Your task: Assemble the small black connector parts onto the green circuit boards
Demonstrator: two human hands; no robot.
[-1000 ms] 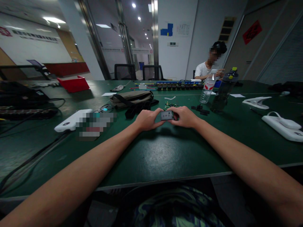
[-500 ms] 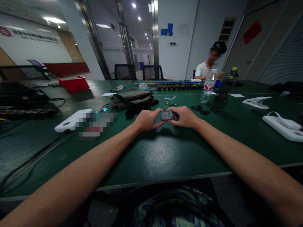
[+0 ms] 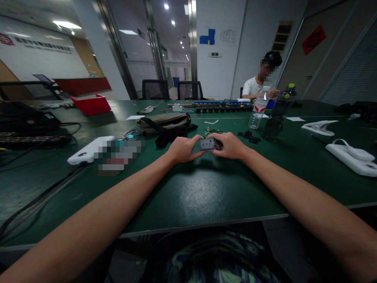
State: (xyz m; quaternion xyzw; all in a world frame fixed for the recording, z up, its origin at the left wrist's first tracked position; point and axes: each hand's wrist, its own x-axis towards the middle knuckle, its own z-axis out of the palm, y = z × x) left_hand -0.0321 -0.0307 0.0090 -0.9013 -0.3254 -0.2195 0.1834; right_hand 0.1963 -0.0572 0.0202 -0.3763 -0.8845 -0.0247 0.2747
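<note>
Between my hands, a little above the green table [image 3: 194, 196], is a small grey rectangular case marked "SPD" [image 3: 207, 144]. My left hand [image 3: 184, 149] pinches its left end between thumb and fingers. My right hand [image 3: 231, 146] is closed on the right end in the same way. The lettered face is turned toward me; its back is hidden. Just behind the hands lies a pile of small green circuit boards [image 3: 212, 131], partly covered by the fingers. Several small black parts [image 3: 249, 137] lie to the right of my right hand.
Left of my hands are a black tray [image 3: 173, 135], a grey-brown bag [image 3: 163, 122] and a white power bank [image 3: 91, 150]. A clear water bottle [image 3: 258, 110] and a dark bottle [image 3: 278, 116] stand at right. A person [image 3: 259, 80] sits across the table. Another white device [image 3: 352, 157] lies far right.
</note>
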